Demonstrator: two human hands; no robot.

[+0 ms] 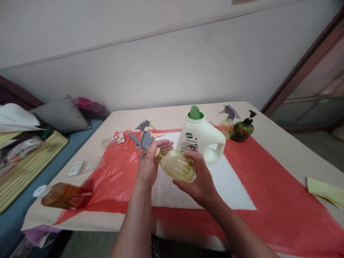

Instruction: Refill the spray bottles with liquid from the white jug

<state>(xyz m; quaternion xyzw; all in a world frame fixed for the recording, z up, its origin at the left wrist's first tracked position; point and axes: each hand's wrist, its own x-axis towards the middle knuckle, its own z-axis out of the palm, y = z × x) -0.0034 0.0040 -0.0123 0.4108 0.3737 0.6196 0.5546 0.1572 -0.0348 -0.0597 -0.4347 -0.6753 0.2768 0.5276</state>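
holding: a pale yellow spray bottle [177, 165] lies tipped on its side in mid-air between both hands, just above the white panel of the table cover.
right hand: the right hand [200, 179] is closed round the bottle's belly from below and behind, which seems to steady it while the top is worked.
left hand: the left hand [149, 165] grips the neck and the grey trigger head [145, 141], fingers wrapped; the hold looks suited to turning the head on the neck.
detergent jug: one white jug with a green cap [200, 138] stands upright just behind the held bottle, handle to the right.
other sprayers: counted, three trigger bottles in all: the held one, one lying behind the left hand with a grey trigger [143, 125], one upright at the far edge [227, 123].
pump bottle: one dark green pump bottle [242, 129], touching or just beside the far sprayer.
amber bottle: one, on its side near the left edge [64, 195], probably laid flat so it cannot topple.
packets: two small clear packets [114, 140] [79, 168] on the left side.
cover: a red and white plastic sheet [268, 186] is spread under everything, likely to catch drips.
yellow cloth: one, at the right edge [326, 191].
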